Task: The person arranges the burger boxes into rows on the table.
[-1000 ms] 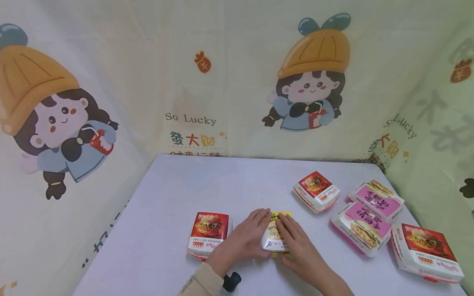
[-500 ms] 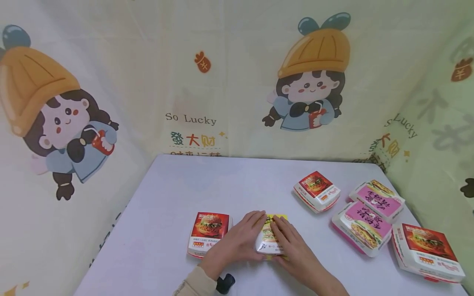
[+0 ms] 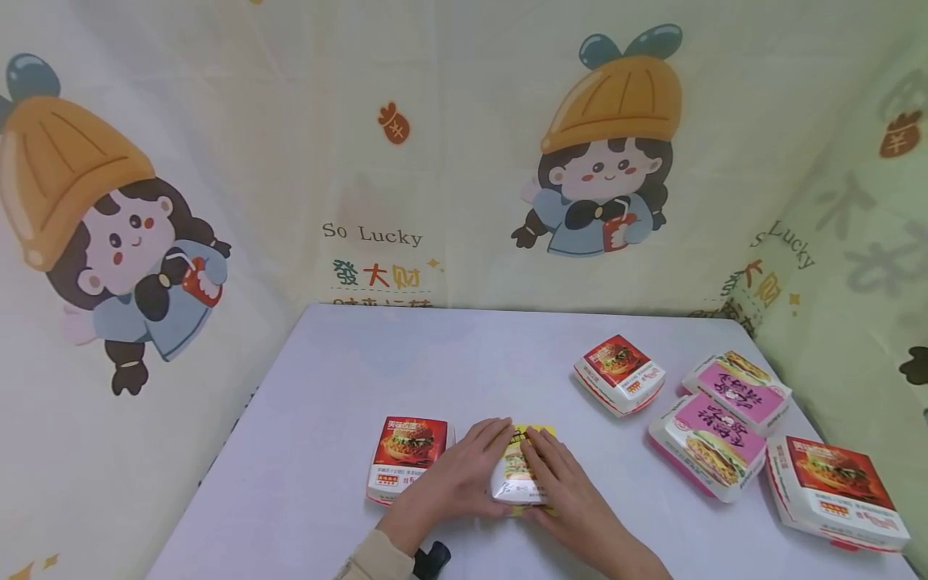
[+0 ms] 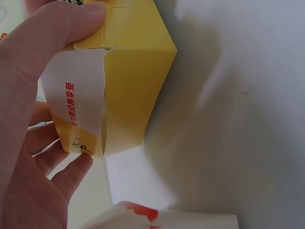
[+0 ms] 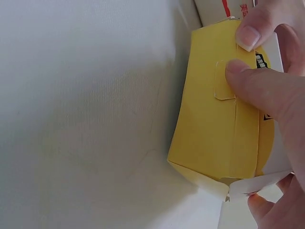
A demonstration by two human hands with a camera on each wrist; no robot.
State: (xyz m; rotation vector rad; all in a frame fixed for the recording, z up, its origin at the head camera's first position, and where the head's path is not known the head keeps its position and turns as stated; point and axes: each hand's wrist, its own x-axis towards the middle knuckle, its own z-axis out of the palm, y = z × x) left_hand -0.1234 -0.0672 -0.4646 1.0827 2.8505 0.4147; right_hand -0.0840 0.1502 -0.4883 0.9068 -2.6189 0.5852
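Both hands hold a small yellow-and-white cardboard burger box (image 3: pixel 518 485), low over the white table. My left hand (image 3: pixel 464 475) grips its left side, thumb on the yellow front and fingers around the far side. In the right wrist view, the right thumb lies on a small tab cut in the box's yellow front (image 5: pixel 209 119), with the left thumb tip beside it. Fingers of my right hand (image 3: pixel 576 503) lie over the lid's right part. A narrow gap shows at a corner between the white flap (image 4: pixel 78 90) and the yellow wall in the left wrist view.
A red-and-white burger box (image 3: pixel 409 451) stands just left of the left hand. Another red-and-white box (image 3: pixel 619 374) is farther back. At the right are two pink boxes (image 3: pixel 706 443), touching, and a larger red-and-white box (image 3: pixel 837 495). Printed cloth (image 3: pixel 478 161) hangs around the table.
Both hands and the yellow-and-white burger box have shifted a little left and nearer to me. The grip looks much the same, and the other boxes have stayed in place.
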